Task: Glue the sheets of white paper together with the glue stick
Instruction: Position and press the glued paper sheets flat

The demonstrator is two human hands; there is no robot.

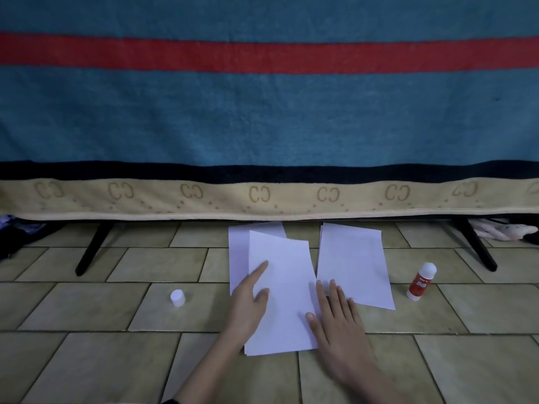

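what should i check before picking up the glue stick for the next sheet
1. Left hand flat on the top sheet: ok.
2. Right hand free to reach: not ok, its fingers lie flat on the sheet edge.
3. Glue stick uncapped: ok, it stands upright right of the sheets, and the white cap sits apart on the tiled floor.
4. Top sheet squared with the sheet beneath: not ok, it lies skewed.
5. Right-hand stack within reach: ok.
6. Glue already spread: cannot tell.
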